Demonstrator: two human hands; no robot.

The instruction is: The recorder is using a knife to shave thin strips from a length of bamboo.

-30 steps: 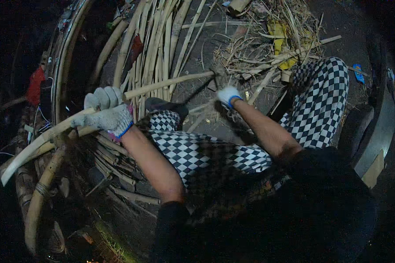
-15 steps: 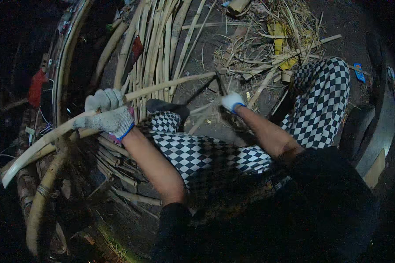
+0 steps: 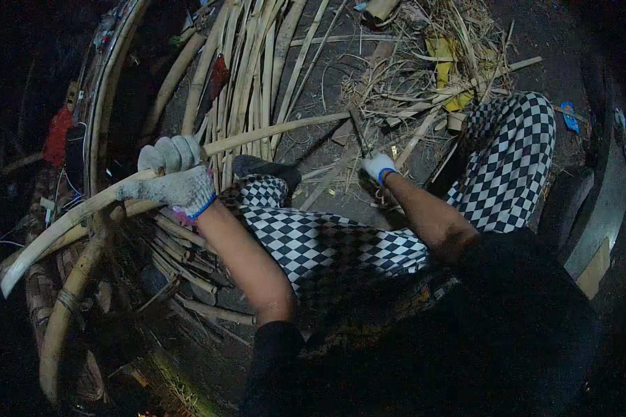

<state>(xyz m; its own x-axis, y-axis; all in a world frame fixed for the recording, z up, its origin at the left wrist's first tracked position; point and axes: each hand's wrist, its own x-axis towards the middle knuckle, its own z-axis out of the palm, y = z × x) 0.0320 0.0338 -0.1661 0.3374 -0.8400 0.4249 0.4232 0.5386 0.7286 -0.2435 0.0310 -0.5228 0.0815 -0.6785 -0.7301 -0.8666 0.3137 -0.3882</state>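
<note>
Dark earthen ground (image 3: 348,203) is showing under dim light.
Fingers (image 3: 177,153) of the white-gloved left hand (image 3: 172,177) are wrapping around a long, curved, pale bamboo strip (image 3: 278,129); the white-gloved right hand (image 3: 378,167) is clenching a dark, narrow-bladed tool (image 3: 358,130) at the strip's far end. Beyond, slender tan bamboo slats (image 3: 247,76) are lying near straw-coloured shavings (image 3: 372,90).

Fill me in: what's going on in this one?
A person in checkered trousers grips a long bamboo strip with the gloved left hand. The gloved right hand holds a dark knife, its blade at the strip's far end. Loose bamboo strips lie bunched beyond the left hand; shavings are heaped ahead to the right.
</note>
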